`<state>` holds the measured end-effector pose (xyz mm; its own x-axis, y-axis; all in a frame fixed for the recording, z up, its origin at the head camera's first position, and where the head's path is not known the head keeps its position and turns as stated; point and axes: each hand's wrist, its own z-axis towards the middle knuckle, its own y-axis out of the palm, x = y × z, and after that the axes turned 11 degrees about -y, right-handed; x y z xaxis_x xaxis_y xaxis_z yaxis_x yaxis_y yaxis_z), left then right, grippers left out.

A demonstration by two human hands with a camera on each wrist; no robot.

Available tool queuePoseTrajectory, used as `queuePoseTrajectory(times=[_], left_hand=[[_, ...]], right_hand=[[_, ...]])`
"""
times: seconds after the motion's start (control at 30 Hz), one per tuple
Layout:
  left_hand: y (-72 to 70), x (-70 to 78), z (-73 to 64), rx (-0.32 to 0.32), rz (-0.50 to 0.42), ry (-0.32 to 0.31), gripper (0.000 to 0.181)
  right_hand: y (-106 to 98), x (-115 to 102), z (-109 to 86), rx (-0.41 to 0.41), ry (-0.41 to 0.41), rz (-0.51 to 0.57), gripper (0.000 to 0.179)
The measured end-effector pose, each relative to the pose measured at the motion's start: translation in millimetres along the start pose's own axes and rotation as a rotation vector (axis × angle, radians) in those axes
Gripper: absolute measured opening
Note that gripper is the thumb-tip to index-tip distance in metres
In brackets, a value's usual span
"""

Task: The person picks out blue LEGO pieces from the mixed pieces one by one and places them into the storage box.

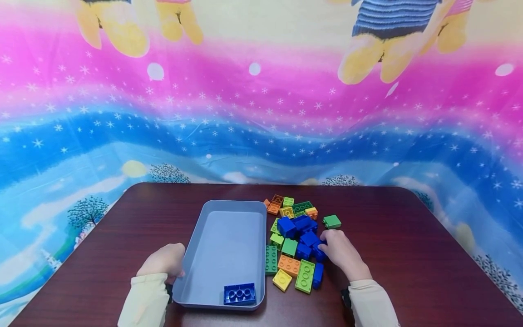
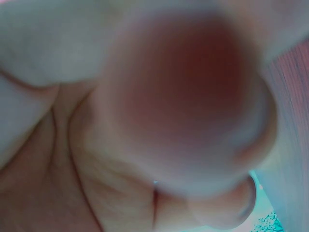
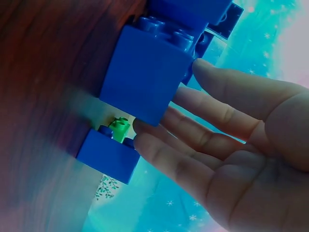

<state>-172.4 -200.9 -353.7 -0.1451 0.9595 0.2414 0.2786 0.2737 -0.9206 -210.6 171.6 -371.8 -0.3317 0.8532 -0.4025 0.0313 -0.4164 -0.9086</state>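
My left hand [image 1: 164, 261] rests at the left rim of a grey tray [image 1: 229, 245], its fingers loosely curled. In the left wrist view a blurred fingertip [image 2: 183, 96] covers much of the palm, and nothing shows in the grasp. Inside the tray's near right corner lies a blue toy brick [image 1: 239, 294]. My right hand [image 1: 345, 254] reaches in at the right side of a brick pile. In the right wrist view its thumb and fairly straight fingers are spread at the edges of a blue brick [image 3: 145, 72]. A second blue brick [image 3: 108, 153] stands near the index fingertip.
The pile right of the tray mixes orange bricks [image 1: 289, 265], a lime brick [image 1: 305, 276], a yellow brick [image 1: 282, 280] and several blue ones. One green brick [image 1: 332, 221] lies apart, beyond my right hand. A printed curtain [image 1: 261, 113] hangs behind the dark wooden table [image 1: 416, 254].
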Motion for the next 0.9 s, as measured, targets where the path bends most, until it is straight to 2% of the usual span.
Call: queuePoseTrajectory(times=[0.33, 0.6, 0.9], left_hand=[[0.6, -0.3, 0.4, 0.005, 0.001, 0.005, 0.025], [-0.1, 0.6, 0.4, -0.007, -0.001, 0.010, 0.023], [0.2, 0.8, 0.3, 0.003, 0.001, 0.013, 0.024]], right_hand=[[1.4, -0.8, -0.3, 0.003, 0.001, 0.022, 0.020], [3.6, -2.5, 1.2, -0.027, 0.055, 0.075, 0.029], [4.1, -1.3, 1.5, -0.021, 0.053, 0.059, 0.025]])
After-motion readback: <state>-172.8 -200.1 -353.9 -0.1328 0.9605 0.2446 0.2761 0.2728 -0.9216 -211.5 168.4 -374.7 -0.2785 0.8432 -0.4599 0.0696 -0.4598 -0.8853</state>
